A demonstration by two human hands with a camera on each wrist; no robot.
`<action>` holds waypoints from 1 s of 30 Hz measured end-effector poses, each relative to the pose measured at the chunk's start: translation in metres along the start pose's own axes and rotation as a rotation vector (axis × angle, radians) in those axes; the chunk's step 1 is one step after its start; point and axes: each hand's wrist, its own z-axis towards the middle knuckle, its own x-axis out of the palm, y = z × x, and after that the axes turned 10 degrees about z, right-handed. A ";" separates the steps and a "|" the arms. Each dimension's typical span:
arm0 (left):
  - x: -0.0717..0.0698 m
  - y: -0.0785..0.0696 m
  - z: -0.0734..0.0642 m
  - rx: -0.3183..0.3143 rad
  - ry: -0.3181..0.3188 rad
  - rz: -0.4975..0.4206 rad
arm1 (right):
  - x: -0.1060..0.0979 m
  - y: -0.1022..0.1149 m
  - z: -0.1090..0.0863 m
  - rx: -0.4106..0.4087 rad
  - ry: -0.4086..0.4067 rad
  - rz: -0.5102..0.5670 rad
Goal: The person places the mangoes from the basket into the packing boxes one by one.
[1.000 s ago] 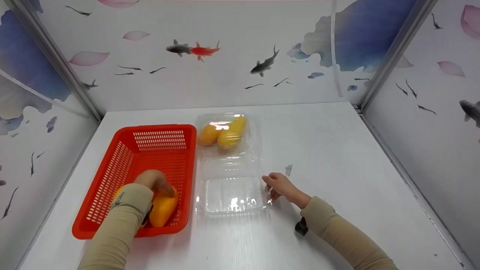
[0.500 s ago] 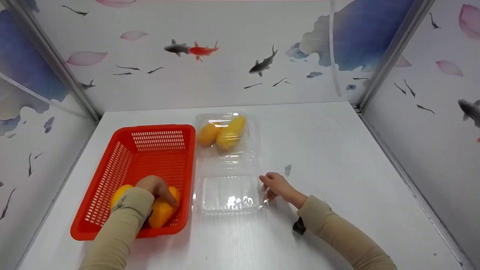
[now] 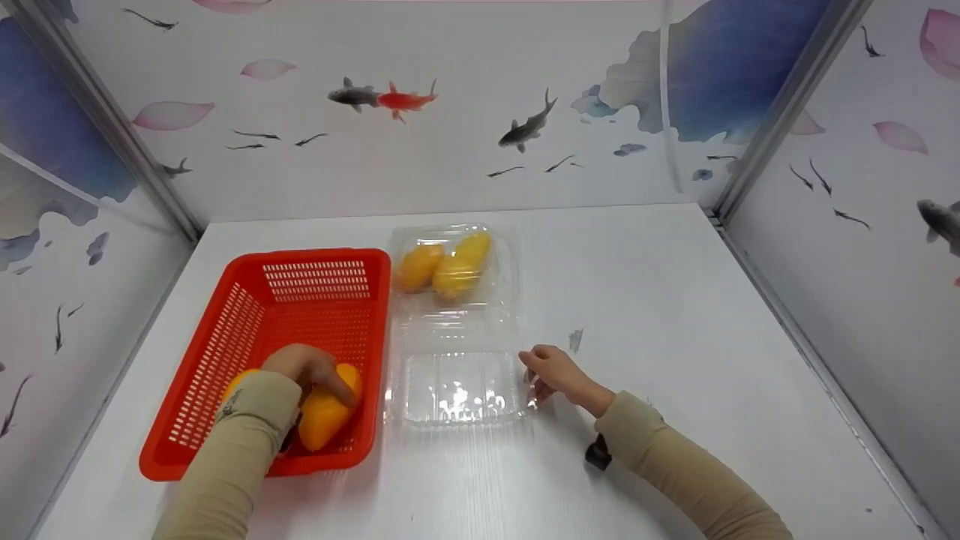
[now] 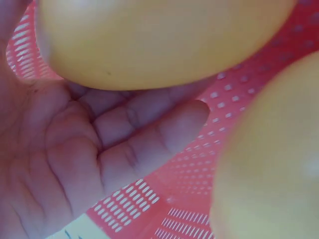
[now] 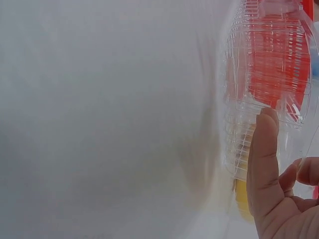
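Observation:
My left hand (image 3: pixel 304 366) reaches down into the red basket (image 3: pixel 384 322) and grips a yellow-orange mango (image 3: pixel 322 424) near its front right corner. In the left wrist view, its fingers (image 4: pixel 149 134) lie along the underside of that mango (image 4: pixel 149 45), and a second mango (image 4: pixel 274 159) sits at the right. Another mango (image 3: pixel 238 381) shows partly behind the left wrist. My right hand (image 3: pixel 559 375) pinches the right edge of an opened clear plastic clamshell box (image 3: pixel 461 390). Two mangoes (image 3: pixel 461 270) lie in the box's far half; its near half holds nothing.
The basket stands at the left of the white table (image 3: pixel 660 300), close against the clamshell box. Printed panels (image 3: pixel 450 172) with fish and petals close off the back and both sides. A dark wrist camera (image 3: pixel 598 453) hangs under the right wrist.
The left hand has shifted slightly within the basket, and the mango it grips has turned and moved a little away from the front wall. The right hand stays at the box edge.

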 end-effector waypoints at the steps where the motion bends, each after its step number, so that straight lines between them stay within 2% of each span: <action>1: -0.002 0.001 -0.001 0.041 -0.004 0.018 | 0.000 0.000 0.000 -0.001 0.001 0.000; 4: -0.010 0.006 -0.006 0.120 -0.023 0.001 | 0.000 0.001 0.000 0.001 0.004 -0.003; 7: -0.015 0.008 -0.015 0.079 -0.041 -0.148 | 0.000 0.001 0.000 0.003 0.004 -0.010; 9: -0.017 0.008 -0.021 0.025 -0.052 -0.279 | 0.000 0.002 0.001 0.005 0.002 -0.013; 11: -0.019 0.008 -0.027 0.000 -0.066 -0.352 | 0.001 0.001 0.001 0.008 -0.001 -0.012; 14: -0.022 0.008 -0.031 0.045 -0.105 -0.346 | 0.001 0.001 0.001 0.010 -0.008 -0.001; 16: -0.024 0.007 -0.032 0.103 -0.151 -0.278 | 0.002 0.001 0.001 0.009 -0.017 0.006; 17: -0.025 0.005 -0.033 0.118 -0.165 -0.278 | 0.002 0.001 0.001 0.007 -0.022 0.007; 21: -0.028 0.000 -0.034 0.238 -0.257 -0.093 | 0.004 0.001 0.002 0.001 -0.042 0.017; 22: -0.029 -0.002 -0.034 0.256 -0.267 -0.082 | 0.005 0.001 0.002 0.003 -0.047 0.023; 24: -0.030 -0.007 -0.035 0.313 -0.309 -0.004 | 0.006 0.001 0.002 0.005 -0.056 0.036; 27: -0.030 -0.016 -0.039 0.353 -0.325 -0.010 | 0.007 0.001 0.002 0.008 -0.069 0.055; 30: -0.027 -0.026 -0.044 0.356 -0.329 -0.042 | 0.008 0.001 0.002 0.007 -0.076 0.067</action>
